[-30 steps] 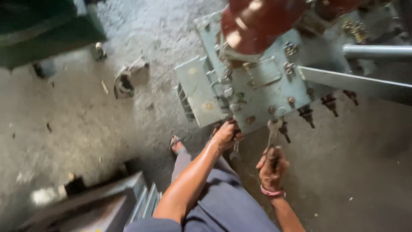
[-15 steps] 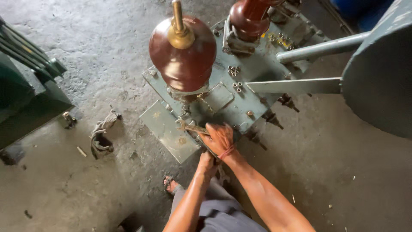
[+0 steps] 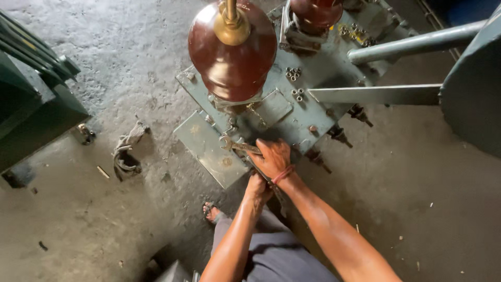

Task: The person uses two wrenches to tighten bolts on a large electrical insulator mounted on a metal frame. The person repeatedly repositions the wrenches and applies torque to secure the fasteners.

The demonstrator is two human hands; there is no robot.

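Head view, looking straight down: I read one landmark, the grey-green transformer cover (image 3: 318, 99), and place all else against it.

1. Right hand (image 3: 272, 158): lies on the near edge of the cover, a red band at its wrist. Its grip is clenched around the shank of a metal spanner (image 3: 237, 145).
2. Spanner: rests flat on the near edge of the cover, its ring end pointing away from the hand toward the cover's near-left corner, just below the large insulator.
3. Left hand (image 3: 257, 189): sits below the near edge of the cover, just beneath the right hand. Its fingers curl inward, but I cannot tell what they grasp, if anything; the right hand and the cover edge hide them.
4. Large brown insulator (image 3: 232, 52): stands upright on the left part of the cover, with a brass terminal on top. A second brown insulator (image 3: 315, 11) stands at the far edge.
5. Loose nuts (image 3: 293, 74): lie in two small clusters on the cover, between the insulators.
6. Crumpled rag (image 3: 127, 151): lies on the concrete floor (image 3: 104, 219), well left of the cover.
7. One sandalled foot (image 3: 211, 211): stands on the floor just near of the cover.
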